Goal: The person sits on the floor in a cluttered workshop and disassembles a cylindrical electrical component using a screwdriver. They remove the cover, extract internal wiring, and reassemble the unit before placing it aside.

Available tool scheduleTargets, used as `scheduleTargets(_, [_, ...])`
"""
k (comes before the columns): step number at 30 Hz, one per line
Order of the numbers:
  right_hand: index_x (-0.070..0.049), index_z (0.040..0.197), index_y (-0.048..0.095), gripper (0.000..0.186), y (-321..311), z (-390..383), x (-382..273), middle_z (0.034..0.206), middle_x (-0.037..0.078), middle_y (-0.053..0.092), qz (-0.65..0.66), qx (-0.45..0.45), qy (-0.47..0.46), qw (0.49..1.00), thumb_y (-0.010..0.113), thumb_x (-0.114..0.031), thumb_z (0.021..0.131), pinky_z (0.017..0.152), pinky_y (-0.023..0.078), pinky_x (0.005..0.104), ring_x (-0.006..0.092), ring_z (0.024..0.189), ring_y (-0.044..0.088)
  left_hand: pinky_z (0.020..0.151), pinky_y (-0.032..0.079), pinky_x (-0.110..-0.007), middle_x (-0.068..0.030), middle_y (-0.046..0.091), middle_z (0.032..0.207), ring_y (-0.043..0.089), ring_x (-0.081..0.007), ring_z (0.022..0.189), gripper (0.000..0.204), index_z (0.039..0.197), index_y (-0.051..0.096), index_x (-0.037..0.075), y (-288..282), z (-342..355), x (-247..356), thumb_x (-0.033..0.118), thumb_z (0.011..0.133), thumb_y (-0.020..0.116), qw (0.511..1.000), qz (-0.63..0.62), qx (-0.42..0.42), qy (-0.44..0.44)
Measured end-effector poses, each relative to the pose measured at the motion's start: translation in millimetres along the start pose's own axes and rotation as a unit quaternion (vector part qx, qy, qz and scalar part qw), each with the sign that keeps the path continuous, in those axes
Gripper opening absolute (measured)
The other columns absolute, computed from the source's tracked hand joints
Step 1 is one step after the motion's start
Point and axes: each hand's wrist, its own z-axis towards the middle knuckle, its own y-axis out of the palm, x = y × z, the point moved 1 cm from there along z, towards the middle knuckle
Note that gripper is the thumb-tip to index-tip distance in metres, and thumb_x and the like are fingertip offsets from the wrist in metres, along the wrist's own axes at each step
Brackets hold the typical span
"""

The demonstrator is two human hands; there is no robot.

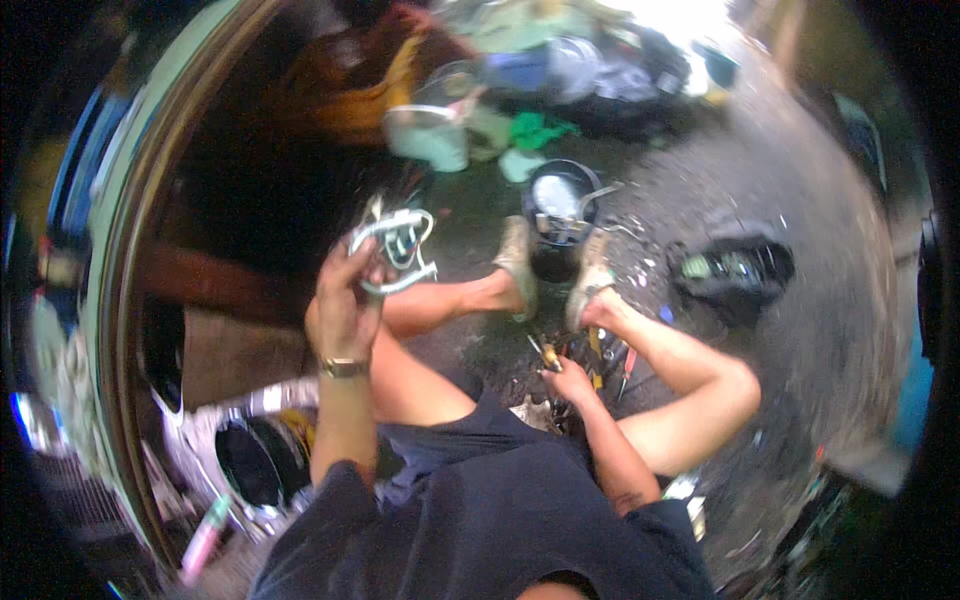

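Raised on the left, my left hand [350, 275] grips a small electronic part [400, 238] with looped white cable around it; the picture is too blurred to tell more. Low between my legs, my right hand [565, 378] is closed on a yellow-handled tool [550, 355] with a thin metal tip. More tools [626, 366], one with a red handle, lie just right of that hand on the dark ground. In front of my slippered feet [515, 260] stands a black bucket [560, 185] with pale metallic pieces in it.
A black bag-like bundle [735, 270] lies on the ground at the right. Behind the bucket are piled containers [430, 135] and a green cloth [540, 130]. A door-frame-like edge [135, 180] runs down the left, with a dark round container [250, 455] and a pink bottle [205, 535].
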Motion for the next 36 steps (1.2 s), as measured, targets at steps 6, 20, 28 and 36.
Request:
scheduleTargets(6, [0.001,0.109,0.063,0.03,1.5,18.7,90.4,0.073,0.008,0.065,-0.06,-0.063,0.071,0.994,0.069,-0.02,0.087,0.05,0.05,0.0347,0.0166,0.055,0.062,0.069,0.05,-0.022,-0.0002,0.065,0.084,0.059,-0.0084,0.072,0.021,0.105,0.063,0.005,-97.2,-27.4,94.7,0.01,0.088,0.073,0.969,0.168,0.099,0.155])
scheduleTargets(20, [0.001,0.117,0.061,0.034,3.9,13.5,59.1,0.073,0.01,0.067,-0.143,-0.053,0.007,0.988,0.069,-0.017,0.089,0.046,0.047,0.0334,0.017,0.052,0.061,0.101,0.048,-0.041,-0.0223,0.062,0.129,0.059,-0.0351,0.121,0.064,0.129,0.059,-0.001,-497.7,-49.0,-100.8,0.048,0.088,0.067,0.71,0.601,0.36,-0.076])
scheduleTargets(28, [-0.002,0.11,0.068,0.051,-23.7,-48.0,-65.9,0.107,0.022,0.07,-0.225,0.03,0.007,0.974,0.072,-0.044,0.082,0.086,0.052,0.0451,0.0334,0.102,0.068,0.085,0.054,-0.032,-0.011,0.069,0.109,0.067,-0.019,0.097,0.034,0.12,0.064,-0.001,-146.2,-56.6,25.7,0.027,0.102,0.056,0.924,0.26,0.127,0.249])
scheduleTargets(36, [-0.003,0.108,0.073,0.049,-43.7,-28.4,-56.8,0.113,0.02,0.07,-0.159,0.092,0.113,0.976,0.072,-0.041,0.077,0.094,0.052,0.0436,0.0351,0.108,0.067,0.085,0.054,-0.031,-0.0101,0.069,0.105,0.066,-0.0171,0.094,0.03,0.121,0.063,-0.003,63.7,-61.0,13.9,0.018,0.101,0.058,0.885,0.329,-0.284,0.167])
